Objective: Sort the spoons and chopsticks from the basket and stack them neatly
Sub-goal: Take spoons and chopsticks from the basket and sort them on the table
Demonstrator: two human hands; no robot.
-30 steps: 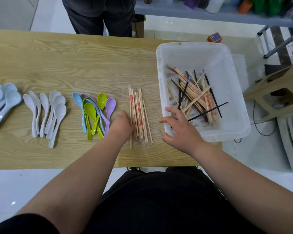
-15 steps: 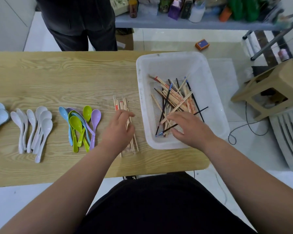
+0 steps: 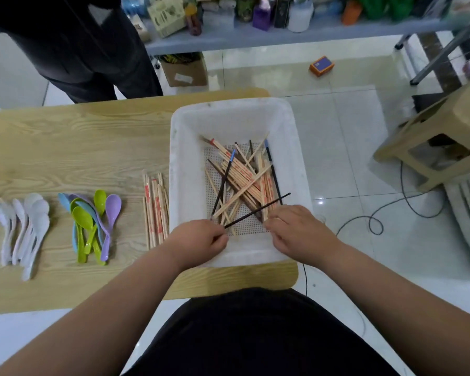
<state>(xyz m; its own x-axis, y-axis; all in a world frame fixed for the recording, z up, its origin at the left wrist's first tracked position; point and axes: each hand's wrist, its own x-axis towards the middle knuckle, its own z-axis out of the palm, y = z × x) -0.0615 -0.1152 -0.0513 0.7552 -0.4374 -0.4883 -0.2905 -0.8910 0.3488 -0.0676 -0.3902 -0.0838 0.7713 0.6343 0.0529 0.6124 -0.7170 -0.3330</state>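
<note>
A white plastic basket [image 3: 180, 185] sits at the table's right end and holds a crossed pile of wooden and dark chopsticks [image 3: 244, 180]. Both my hands are inside its near end. My left hand [image 3: 198, 244] pinches the near tip of a black chopstick [image 3: 255, 212] that slants up to the right. My right hand [image 3: 296, 232] has its fingers curled over the near ends of the wooden sticks; what it grips is hidden. Left of the basket lies a row of wooden chopsticks [image 3: 154, 210], then coloured spoons [image 3: 92, 221] and white spoons [image 3: 25, 226].
The wooden table [image 3: 79, 147] ends just right of the basket. A person in dark trousers [image 3: 79, 50] stands at the far side. A tan stool [image 3: 432, 147], a floor cable [image 3: 377, 221] and an orange box [image 3: 321, 65] are to the right; a cluttered shelf [image 3: 282, 36] is behind.
My left hand left the wooden chopstick row on the table and moved into the basket, where it took hold of a black chopstick. My right hand went from the rim into the pile.
</note>
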